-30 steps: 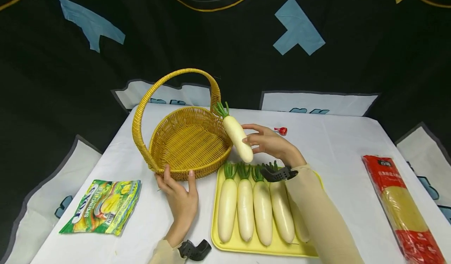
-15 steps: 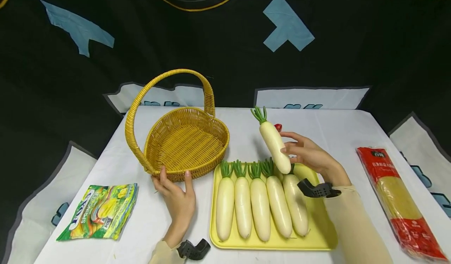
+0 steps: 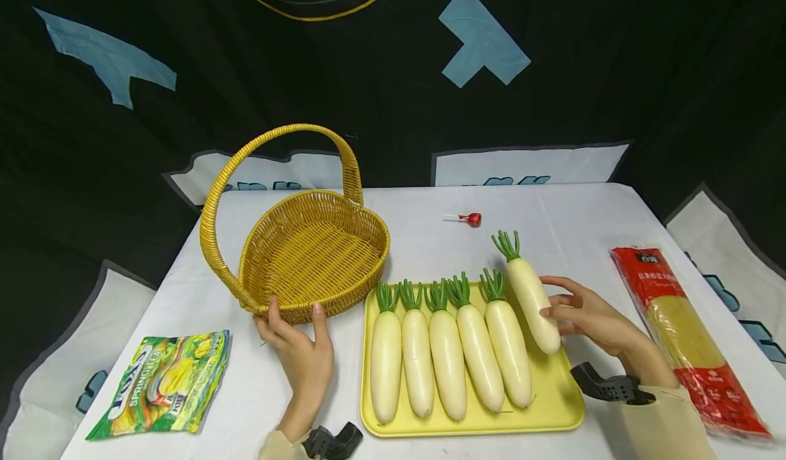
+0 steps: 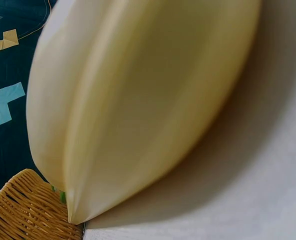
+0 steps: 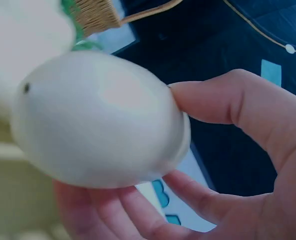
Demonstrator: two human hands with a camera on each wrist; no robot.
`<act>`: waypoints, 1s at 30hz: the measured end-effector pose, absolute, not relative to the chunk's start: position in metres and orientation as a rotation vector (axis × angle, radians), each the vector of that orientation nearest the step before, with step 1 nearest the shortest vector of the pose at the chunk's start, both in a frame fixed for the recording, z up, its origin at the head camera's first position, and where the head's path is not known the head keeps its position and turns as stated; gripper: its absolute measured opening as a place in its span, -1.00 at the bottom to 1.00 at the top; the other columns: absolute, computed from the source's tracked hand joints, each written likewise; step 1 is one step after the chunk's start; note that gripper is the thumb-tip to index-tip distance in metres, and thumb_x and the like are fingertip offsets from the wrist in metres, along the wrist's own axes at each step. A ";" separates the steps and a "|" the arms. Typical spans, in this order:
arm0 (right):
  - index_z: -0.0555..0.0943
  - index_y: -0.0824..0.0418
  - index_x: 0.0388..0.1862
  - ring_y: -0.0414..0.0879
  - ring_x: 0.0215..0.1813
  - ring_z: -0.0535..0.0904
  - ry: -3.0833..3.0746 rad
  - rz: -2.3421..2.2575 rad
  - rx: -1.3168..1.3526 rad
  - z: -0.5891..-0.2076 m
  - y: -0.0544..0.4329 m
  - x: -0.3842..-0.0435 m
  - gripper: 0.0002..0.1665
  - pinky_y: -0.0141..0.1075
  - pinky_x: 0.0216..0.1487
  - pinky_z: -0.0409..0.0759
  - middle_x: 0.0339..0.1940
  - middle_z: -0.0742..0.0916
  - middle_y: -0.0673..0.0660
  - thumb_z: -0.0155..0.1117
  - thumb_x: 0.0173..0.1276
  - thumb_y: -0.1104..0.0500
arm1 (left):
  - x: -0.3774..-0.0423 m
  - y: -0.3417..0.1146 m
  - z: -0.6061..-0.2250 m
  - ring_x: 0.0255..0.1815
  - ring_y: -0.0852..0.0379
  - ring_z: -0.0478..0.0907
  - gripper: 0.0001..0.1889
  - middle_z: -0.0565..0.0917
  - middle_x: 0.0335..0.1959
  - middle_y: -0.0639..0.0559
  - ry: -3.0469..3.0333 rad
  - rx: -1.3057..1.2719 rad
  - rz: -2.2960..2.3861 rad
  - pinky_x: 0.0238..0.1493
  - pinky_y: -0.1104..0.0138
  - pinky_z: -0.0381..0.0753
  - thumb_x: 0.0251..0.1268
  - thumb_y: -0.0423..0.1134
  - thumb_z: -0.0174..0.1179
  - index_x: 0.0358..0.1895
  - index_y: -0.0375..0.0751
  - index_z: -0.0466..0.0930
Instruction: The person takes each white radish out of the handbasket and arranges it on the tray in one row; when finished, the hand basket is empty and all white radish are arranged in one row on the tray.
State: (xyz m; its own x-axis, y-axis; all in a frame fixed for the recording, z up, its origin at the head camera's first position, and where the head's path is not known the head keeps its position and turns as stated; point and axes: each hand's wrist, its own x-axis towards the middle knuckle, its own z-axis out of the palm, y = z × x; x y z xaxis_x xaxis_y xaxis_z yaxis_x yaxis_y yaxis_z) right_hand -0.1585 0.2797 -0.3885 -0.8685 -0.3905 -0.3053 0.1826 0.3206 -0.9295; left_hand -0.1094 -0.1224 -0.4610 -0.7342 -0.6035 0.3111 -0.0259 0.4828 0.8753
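Note:
My left hand [image 3: 305, 364] has its thumb and fingertips at the near rim of a woven basket [image 3: 331, 301] with a tall handle. In my right hand [image 3: 598, 320], a white radish [image 3: 533, 303] is held between thumb and fingers, its green stems pointing up and back, over the right part of a yellow tray [image 3: 555, 405]. Several more radishes [image 3: 447, 364] lie side by side in that tray. The right wrist view shows the held radish [image 5: 103, 120] end-on, thumb on one side and fingers beneath. Close, blurred pale shapes fill the left wrist view, where the left hand is not seen.
A green packet [image 3: 166, 381] lies at the left of the white-covered table [image 3: 424, 248]. At the right is a long red and yellow bag [image 3: 688, 337]. A red lollipop [image 3: 473, 220] lies toward the back, and a dark cloth [image 3: 368, 57] hangs behind.
My right hand has carried the radish from beside the basket's right rim rightward and nearer, to the tray's right side. The left hand has stayed at the basket's rim. The head view has shifted slightly.

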 end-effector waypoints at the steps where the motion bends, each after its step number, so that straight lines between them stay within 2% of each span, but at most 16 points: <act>1: -0.06 0.34 0.37 -0.25 -0.19 0.59 2.115 -1.561 -0.167 -0.391 0.282 -0.155 -0.18 -0.21 -0.17 0.60 -0.18 0.59 0.04 0.13 0.28 0.20 | -0.109 -0.122 -0.461 0.35 -0.48 -0.20 -0.29 -0.41 0.37 -0.43 -2.125 0.516 -1.240 0.20 -0.29 -0.02 0.30 -0.03 0.01 0.37 -0.10 -0.16; 6: -0.04 0.31 0.38 -0.21 -0.19 0.58 2.197 -1.438 -0.091 -0.398 0.285 -0.140 -0.15 -0.23 -0.21 0.59 -0.05 0.55 0.28 0.16 0.26 0.13 | -0.109 -0.123 -0.460 0.36 -0.47 -0.22 -0.30 -0.40 0.37 -0.43 -2.115 0.500 -1.222 0.21 -0.29 -0.01 0.30 -0.05 0.01 0.36 -0.11 -0.16; 9: -0.03 0.30 0.38 -0.17 -0.19 0.57 2.230 -1.390 -0.075 -0.399 0.283 -0.134 -0.14 -0.24 -0.23 0.58 0.00 0.52 0.35 0.18 0.24 0.11 | -0.110 -0.123 -0.460 0.36 -0.47 -0.22 -0.30 -0.40 0.37 -0.43 -2.113 0.494 -1.217 0.21 -0.29 -0.01 0.30 -0.05 0.01 0.36 -0.12 -0.16; 19: 0.04 0.30 0.35 -0.09 -0.24 0.49 2.410 -1.227 -0.065 -0.400 0.265 -0.124 -0.08 -0.28 -0.39 0.52 -0.07 0.48 0.32 0.30 0.14 0.07 | -0.110 -0.123 -0.462 0.35 -0.48 -0.21 -0.30 -0.40 0.36 -0.44 -2.115 0.498 -1.214 0.21 -0.28 -0.01 0.30 -0.05 0.01 0.36 -0.12 -0.17; 30: 0.08 0.40 0.30 -0.02 -0.18 0.54 2.597 -0.894 -0.165 -0.393 0.257 -0.123 0.00 -0.27 -0.32 0.49 -0.12 0.55 0.29 0.35 0.06 -0.04 | -0.110 -0.123 -0.462 0.33 -0.50 -0.12 -0.28 -0.36 0.37 -0.45 -2.125 0.527 -1.204 0.19 -0.28 0.02 0.28 -0.03 0.03 0.37 -0.08 -0.16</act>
State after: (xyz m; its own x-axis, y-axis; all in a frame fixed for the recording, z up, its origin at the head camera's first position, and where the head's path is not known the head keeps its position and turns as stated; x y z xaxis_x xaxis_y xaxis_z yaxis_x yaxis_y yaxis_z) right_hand -0.1230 0.2571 -0.3930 -0.9179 -0.2324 -0.3217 0.0149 0.7898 -0.6132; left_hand -0.1102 -0.1231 -0.4620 -0.7203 -0.6119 0.3267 -0.0343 0.5018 0.8643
